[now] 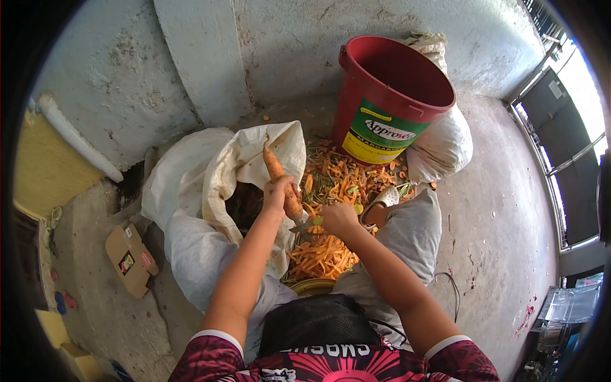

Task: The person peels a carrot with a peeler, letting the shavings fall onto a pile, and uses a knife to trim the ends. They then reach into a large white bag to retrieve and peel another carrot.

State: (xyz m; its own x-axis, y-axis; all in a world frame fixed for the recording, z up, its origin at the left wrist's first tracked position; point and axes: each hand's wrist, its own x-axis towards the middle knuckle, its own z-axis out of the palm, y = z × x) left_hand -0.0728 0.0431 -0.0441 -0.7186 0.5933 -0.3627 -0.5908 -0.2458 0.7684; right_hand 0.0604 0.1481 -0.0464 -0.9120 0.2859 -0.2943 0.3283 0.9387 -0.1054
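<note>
My left hand (pixel 280 195) is closed around a carrot (pixel 273 165), which tilts upward with its thin tip pointing away from me. In my closed right hand (pixel 340 218) is a knife (pixel 301 226) with a yellow-green handle, its blade near the thick lower end of the carrot. Orange peelings (pixel 323 256) lie in a heap below my hands, between my legs. To the left, an open white sack (pixel 219 184) stands beside my left hand; its inside is dark and its contents cannot be made out.
A large red bucket (pixel 356 83) with a margarine label stands ahead. Behind it a full white sack (pixel 443 143) leans on the wall. More peelings and trimmings (pixel 344 175) cover the floor before the bucket. At left lies a flattened cardboard piece (pixel 130 260).
</note>
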